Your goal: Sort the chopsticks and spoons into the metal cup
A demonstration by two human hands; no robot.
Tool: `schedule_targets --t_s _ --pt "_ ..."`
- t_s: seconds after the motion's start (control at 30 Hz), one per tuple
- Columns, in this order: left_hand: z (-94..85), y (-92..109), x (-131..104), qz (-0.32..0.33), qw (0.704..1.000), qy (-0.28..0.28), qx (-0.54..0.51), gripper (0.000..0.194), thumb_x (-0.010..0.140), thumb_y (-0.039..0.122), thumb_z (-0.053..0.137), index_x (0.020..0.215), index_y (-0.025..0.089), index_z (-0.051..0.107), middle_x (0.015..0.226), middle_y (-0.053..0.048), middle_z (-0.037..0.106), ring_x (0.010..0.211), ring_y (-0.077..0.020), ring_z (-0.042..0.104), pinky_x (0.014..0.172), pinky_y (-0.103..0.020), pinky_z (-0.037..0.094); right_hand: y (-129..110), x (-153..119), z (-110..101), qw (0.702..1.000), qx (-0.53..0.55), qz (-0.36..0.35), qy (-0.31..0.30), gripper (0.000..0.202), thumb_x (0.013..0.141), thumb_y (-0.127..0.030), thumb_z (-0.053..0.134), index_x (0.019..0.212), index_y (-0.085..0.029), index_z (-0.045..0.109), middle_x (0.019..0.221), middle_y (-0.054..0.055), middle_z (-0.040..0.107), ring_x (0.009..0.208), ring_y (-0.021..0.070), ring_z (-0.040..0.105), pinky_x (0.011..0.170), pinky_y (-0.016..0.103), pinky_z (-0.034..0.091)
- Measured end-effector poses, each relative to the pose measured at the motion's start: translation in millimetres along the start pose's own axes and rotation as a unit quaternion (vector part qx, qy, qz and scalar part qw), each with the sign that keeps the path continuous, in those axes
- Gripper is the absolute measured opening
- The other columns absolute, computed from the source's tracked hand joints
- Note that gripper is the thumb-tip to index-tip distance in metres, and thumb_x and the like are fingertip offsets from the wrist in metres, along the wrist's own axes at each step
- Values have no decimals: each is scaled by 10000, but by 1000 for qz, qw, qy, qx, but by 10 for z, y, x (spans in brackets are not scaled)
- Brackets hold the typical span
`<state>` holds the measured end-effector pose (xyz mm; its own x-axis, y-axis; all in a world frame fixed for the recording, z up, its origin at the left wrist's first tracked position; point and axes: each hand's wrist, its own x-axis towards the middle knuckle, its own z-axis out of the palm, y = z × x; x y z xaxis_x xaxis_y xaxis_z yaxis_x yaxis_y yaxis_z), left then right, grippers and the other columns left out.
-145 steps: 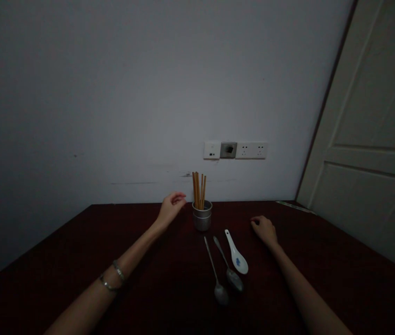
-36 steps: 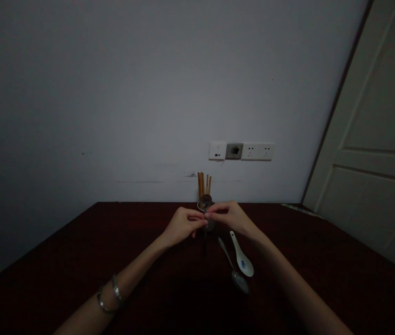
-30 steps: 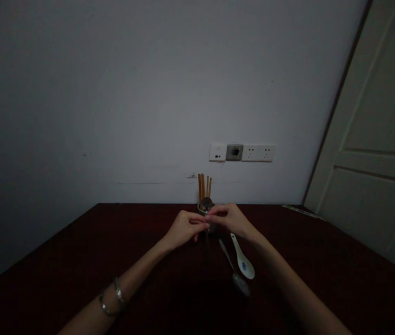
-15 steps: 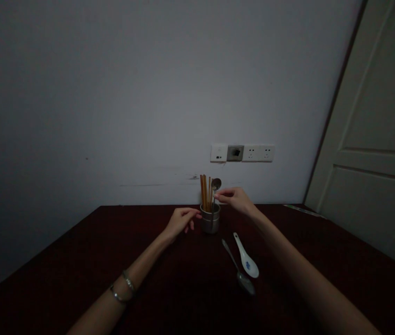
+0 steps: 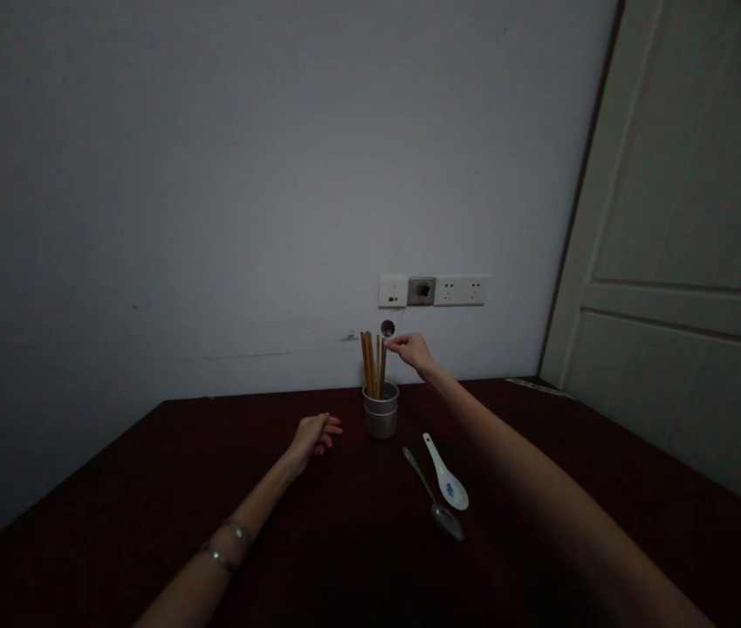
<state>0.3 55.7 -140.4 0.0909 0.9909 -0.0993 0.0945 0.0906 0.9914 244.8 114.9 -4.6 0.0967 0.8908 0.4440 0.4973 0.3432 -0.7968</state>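
Note:
A metal cup (image 5: 381,423) stands on the dark table, with several wooden chopsticks (image 5: 370,362) upright in it. My right hand (image 5: 413,351) is above the cup, its fingertips pinched on a metal spoon (image 5: 387,328) whose bowl points up. The spoon's handle runs down beside the chopsticks and is partly hidden by them and my fingers. My left hand (image 5: 315,438) is left of the cup, apart from it, fingers loosely bent and holding nothing. To the right of the cup and nearer me lie a white spoon with a blue mark (image 5: 445,480) and another metal spoon (image 5: 447,522).
The dark red table (image 5: 213,453) reaches back to a pale wall (image 5: 245,218). Sockets and a switch (image 5: 434,291) are set in the wall behind the cup. A panelled door (image 5: 671,227) stands at the right. A thin strip (image 5: 540,387) lies along the table's back right edge.
My left hand has drawn away from the cup, left and toward me. My right hand has brought the spoon's handle from in front of the cup to its opening. The view has shifted slightly right.

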Motion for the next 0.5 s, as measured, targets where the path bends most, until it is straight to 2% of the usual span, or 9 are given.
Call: schedule_targets --t_s 0.1,0.27,0.5 --pt "47 -3 -12 1 1000 0 21 399 795 437 434 880 82 596 798 -101 668 398 -53 474 349 -163 277 146 -59 73 1000 -6 17 -9 178 638 -285 643 679 -127 713 626 22 659 622 137 576 581 232 427" --pt "91 14 -35 5 999 -3 37 451 784 479 422 859 72 602 718 -84 658 379 -62 468 340 -171 271 316 -146 133 998 -11 45 -38 170 600 -288 662 635 -129 710 472 -12 583 477 100 503 469 210 386" --pt "86 -42 15 8 999 -16 50 433 811 440 383 851 61 589 656 -61 635 361 -65 457 322 -176 264 402 -213 240 996 4 55 -65 106 607 -207 656 586 -110 693 469 -16 578 452 68 470 471 189 379"
